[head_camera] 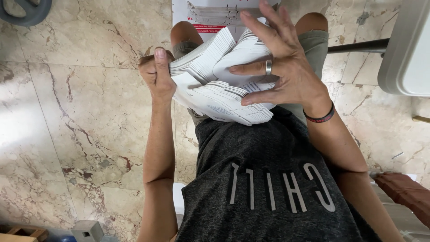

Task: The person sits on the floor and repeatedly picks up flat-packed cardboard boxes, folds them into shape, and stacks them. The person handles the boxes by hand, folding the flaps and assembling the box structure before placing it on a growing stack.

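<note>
The left hand (156,74) grips a big stack of white papers (219,80) by its edge. The right hand (284,67) lies spread flat on top, fingers open, over the person's lap.

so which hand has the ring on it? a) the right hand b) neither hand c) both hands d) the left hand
a, a silver ring sits on a finger of the right hand, which is spread over the stack of white papers; the left hand gripping the stack's other edge shows no ring.
</note>
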